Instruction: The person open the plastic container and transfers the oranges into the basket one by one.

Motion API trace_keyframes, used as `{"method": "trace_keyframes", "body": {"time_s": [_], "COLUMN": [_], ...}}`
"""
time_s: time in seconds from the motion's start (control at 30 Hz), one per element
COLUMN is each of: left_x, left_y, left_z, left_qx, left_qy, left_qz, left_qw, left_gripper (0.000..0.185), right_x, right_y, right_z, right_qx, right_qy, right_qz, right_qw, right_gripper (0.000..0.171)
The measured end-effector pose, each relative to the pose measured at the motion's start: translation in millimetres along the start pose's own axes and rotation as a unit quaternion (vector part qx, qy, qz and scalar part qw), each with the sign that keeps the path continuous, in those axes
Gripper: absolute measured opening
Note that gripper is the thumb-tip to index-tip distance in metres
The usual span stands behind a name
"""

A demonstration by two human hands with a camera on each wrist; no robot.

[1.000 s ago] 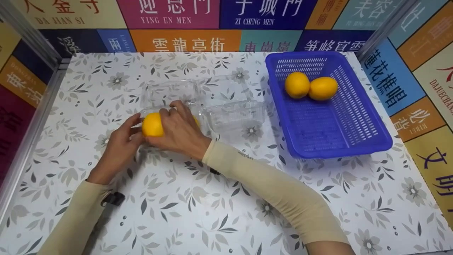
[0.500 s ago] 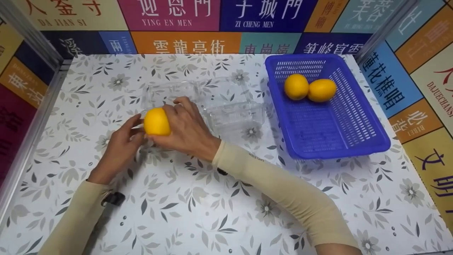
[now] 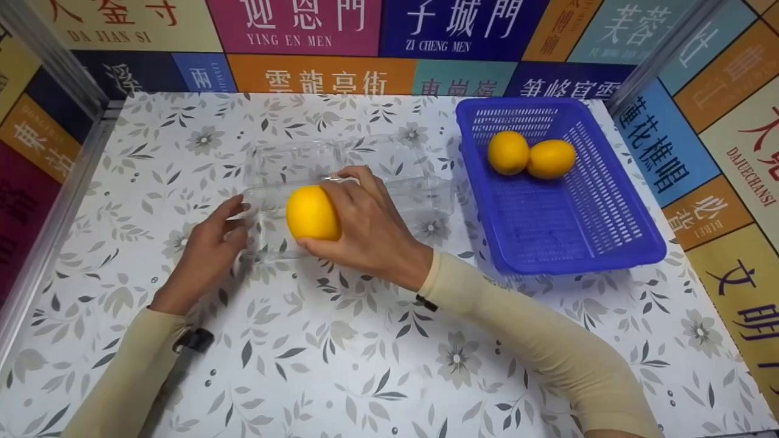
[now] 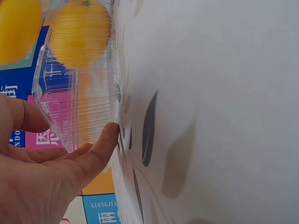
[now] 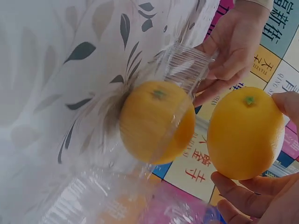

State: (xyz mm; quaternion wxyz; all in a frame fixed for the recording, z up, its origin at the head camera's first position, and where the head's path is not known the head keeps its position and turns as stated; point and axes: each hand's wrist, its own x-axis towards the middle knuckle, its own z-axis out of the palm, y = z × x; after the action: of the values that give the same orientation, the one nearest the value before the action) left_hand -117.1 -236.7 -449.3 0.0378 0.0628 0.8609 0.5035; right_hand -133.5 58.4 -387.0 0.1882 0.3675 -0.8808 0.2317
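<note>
My right hand point(image 3: 377, 234) holds an orange point(image 3: 311, 213) between thumb and fingers, above a clear plastic fruit box point(image 3: 271, 246). A second orange point(image 5: 154, 123) sits in that box, seen through its wall in the right wrist view. From the head view my right hand and the held orange hide it. At the box's left end is my left hand point(image 3: 210, 249), its thumb and fingers spread loosely around the corner. In the left wrist view the fingertips lie right at the ribbed box wall point(image 4: 93, 100), close to the tabletop.
More clear plastic compartments point(image 3: 292, 161) lie behind and to the right of the box. A blue perforated basket point(image 3: 548, 263) stands at the right, with two oranges point(image 3: 509, 153) in its far part. Printed panels border the flower-patterned tabletop point(image 3: 341, 377) at the back and sides.
My right hand has carried the orange rightward, away from my left hand, which stays at the box's end. More of the box's left part now shows.
</note>
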Motion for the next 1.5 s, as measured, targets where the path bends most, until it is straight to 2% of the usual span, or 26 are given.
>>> {"method": "trace_keyframes", "body": {"time_s": [0.27,0.67,0.83,1.13,1.5], "left_x": [-0.4,1.2,0.8,0.4,-0.5], "left_y": [-1.5,-2.1,-1.9,-1.6,0.5], "left_z": [-0.3,-0.6,-0.8,-0.5,1.0], "left_qx": [0.003,-0.008,-0.013,-0.010,-0.008], "left_qy": [0.007,0.006,0.004,0.002,0.007], "left_qz": [0.012,0.006,0.006,0.002,0.004], "left_qw": [0.9999,0.9999,0.9999,0.9999,0.9999], "left_gripper": [0.064,0.066,0.065,0.066,0.064], "right_x": [-12.8,-23.1,-28.6,-32.5,-36.0], "right_y": [10.6,28.0,34.7,43.8,55.3], "right_z": [-23.3,-60.7,-70.3,-84.0,-101.6], "right_qx": [0.005,0.000,-0.009,-0.019,-0.033], "right_qy": [0.007,0.022,0.024,0.043,0.043], "right_qz": [0.008,0.021,0.034,0.022,0.035], "right_qw": [1.000,1.000,0.999,0.999,0.998], "right_gripper": [0.074,0.074,0.072,0.072,0.072]}}
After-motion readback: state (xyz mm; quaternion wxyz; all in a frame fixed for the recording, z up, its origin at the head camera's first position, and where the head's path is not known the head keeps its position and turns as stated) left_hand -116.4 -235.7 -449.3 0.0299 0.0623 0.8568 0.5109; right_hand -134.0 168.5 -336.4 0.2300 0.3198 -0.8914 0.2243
